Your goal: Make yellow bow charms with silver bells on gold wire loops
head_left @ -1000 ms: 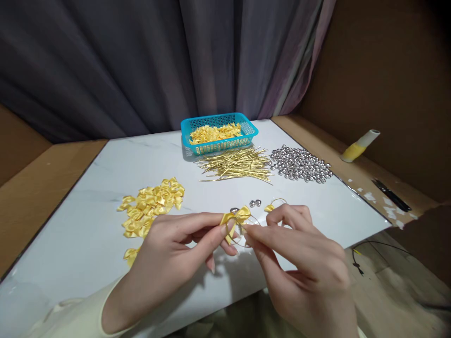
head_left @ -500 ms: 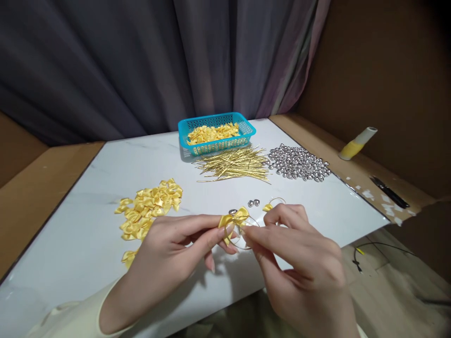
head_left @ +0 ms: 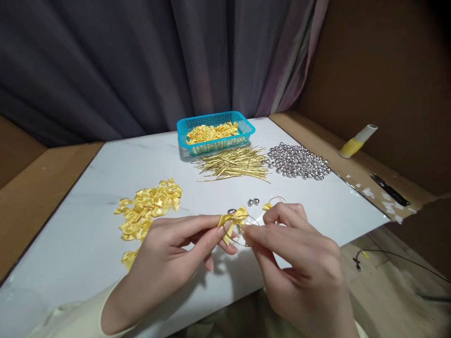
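Note:
Just above the white tabletop, near its front edge, my left hand pinches a small yellow ribbon bow between thumb and fingertips. My right hand meets it from the right, thumb and forefinger closed on a thin wire ring that hangs by the bow. Behind the hands lie two small silver bells, one more bell and another bow on a ring.
A heap of yellow bows lies to the left. At the back stand a teal basket of bows, a bundle of gold pins and a pile of silver bells. A glue bottle and a dark tool rest right.
Both hands keep their grip on the bow and ring with hardly any movement; only the camera view drifts slightly.

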A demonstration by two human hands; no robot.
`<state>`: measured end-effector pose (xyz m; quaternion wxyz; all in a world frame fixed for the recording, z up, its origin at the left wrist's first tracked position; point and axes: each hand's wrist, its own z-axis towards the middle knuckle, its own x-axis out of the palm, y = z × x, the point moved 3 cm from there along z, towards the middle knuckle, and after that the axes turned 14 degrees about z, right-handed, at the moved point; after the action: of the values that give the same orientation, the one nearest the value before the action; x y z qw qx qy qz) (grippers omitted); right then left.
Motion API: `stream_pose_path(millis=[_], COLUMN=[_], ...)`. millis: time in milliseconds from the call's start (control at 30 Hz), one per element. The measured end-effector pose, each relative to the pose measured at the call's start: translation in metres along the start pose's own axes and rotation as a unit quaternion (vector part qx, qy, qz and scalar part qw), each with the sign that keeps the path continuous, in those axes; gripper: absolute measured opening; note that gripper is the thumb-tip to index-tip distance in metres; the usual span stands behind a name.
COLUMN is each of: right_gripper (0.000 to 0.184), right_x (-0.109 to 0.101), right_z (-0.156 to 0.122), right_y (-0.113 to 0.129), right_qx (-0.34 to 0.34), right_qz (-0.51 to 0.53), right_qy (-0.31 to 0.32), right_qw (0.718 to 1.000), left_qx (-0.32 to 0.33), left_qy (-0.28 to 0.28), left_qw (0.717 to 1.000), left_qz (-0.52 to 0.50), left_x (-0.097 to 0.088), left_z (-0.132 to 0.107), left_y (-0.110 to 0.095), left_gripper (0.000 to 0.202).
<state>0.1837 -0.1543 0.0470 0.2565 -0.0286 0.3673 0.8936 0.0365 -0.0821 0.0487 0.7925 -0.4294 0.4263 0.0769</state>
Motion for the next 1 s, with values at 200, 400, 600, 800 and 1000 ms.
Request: stream_pose_path(millis=[200,400,600,800,1000], right_gripper=[0.029,0.029,0.029,0.025,0.026], right_x=[-0.0003,0.0004,0.0009,0.0007,0.0012], right_z=[0.0001,-0.0013,-0.0026,-0.0037,-0.0032], right_y=[-0.0004,-0.0008,-0.0025,-0.0032,-0.0028], right_qx=[0.006,0.012,0.005,-0.002,-0.010], right_qz=[0.011,0.013,0.009,0.016,0.021], right_qy=[-0.013,-0.017,-0.013,-0.016,-0.020], right_qw=[1.000,1.000,1.000,1.000,1.000], left_qx=[0.000,0.002,-0.017,-0.027,-0.030], left_qy=[-0.016,-0.035,-0.029,-0.010,-0.024], left_qw=[1.000,0.999,0.999,1.000,0.999], left_qz=[0.010,0.004,-0.011,-0.013,0.013], left_x=[-0.0016,0.0002,0.0002,0.0004,0.0006], left_z=[-0.0018,-0.0024,-0.0021,-0.0001,-0.0012], left_y=[-0.0020,0.0005,-0.0004,-0.0021,-0.0025], left_gripper=[0.017,0.018,0.017,0.017,0.015])
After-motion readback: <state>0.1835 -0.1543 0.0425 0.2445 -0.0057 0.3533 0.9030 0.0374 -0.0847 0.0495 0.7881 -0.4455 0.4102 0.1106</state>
